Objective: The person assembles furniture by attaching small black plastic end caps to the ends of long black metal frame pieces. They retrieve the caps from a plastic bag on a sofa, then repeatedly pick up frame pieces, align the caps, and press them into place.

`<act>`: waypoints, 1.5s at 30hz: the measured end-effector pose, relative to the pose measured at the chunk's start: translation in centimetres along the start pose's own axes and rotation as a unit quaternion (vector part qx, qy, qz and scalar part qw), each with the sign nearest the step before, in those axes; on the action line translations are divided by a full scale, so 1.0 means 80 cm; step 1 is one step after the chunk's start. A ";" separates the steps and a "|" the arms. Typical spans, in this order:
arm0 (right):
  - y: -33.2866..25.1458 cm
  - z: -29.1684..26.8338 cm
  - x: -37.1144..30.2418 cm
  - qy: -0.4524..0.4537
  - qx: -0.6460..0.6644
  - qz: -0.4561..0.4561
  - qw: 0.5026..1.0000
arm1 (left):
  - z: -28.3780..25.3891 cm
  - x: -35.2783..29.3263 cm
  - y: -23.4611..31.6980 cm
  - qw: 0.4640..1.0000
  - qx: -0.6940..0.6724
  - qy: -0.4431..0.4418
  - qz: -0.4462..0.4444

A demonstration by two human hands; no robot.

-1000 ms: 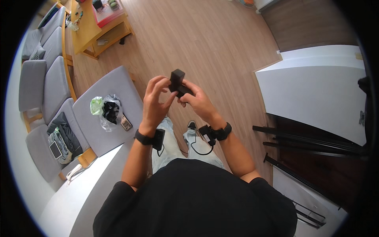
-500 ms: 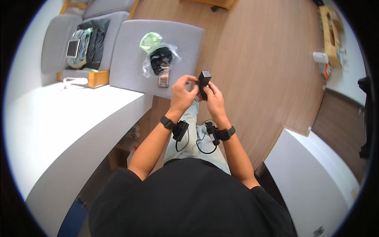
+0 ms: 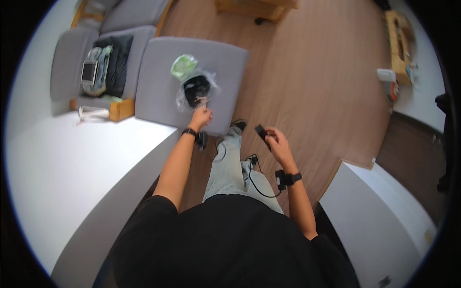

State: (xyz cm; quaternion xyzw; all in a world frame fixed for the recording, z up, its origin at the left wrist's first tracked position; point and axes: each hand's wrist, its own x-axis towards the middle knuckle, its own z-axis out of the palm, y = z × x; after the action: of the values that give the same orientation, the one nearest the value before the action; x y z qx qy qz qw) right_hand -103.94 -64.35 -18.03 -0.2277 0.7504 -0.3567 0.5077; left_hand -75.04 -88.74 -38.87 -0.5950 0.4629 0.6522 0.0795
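My right hand point(image 3: 278, 144) grips a small black elongated device point(image 3: 262, 136) over the floor, to the right of my legs; its exact kind cannot be made out. My left hand point(image 3: 201, 117) is at the near edge of the grey cushioned seat point(image 3: 158, 91), its fingers curled in and blurred. Just beyond those fingers a shiny tan piece point(image 3: 201, 100) shows, mostly covered, so what they pinch is unclear. Crumpled clear plastic point(image 3: 212, 82) lies around a black bundle point(image 3: 196, 90) there, with a pale green plastic bag point(image 3: 184, 66) behind it.
A white counter point(image 3: 105, 158) runs along my left side. A white cabinet point(image 3: 374, 211) stands at right. Folded clothes point(image 3: 102, 69) and a tablet-like device point(image 3: 89, 72) lie on the sofa. Wooden furniture point(image 3: 254, 8) stands on the floor ahead.
My hands have parted. The left let go of the black device and reached left to the seat; the right carried the device down and to the right.
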 end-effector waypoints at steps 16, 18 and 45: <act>0.455 -0.074 -0.623 0.526 0.277 0.250 0.764 | 0.432 -0.091 0.059 0.753 0.457 -0.395 0.261; 0.486 -0.062 -0.686 0.510 0.331 0.299 0.736 | 0.522 -0.124 0.061 0.754 0.468 -0.402 0.225; 0.761 0.007 -1.202 0.796 0.454 0.288 0.278 | 1.602 -1.235 -0.218 0.471 0.080 -0.381 0.791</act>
State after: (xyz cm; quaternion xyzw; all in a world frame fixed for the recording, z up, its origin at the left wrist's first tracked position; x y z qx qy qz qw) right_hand -65.55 42.23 -7.16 0.6673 0.5161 -0.4752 -0.2501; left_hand -126.06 54.73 18.63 0.3412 0.7110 0.5598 -0.2545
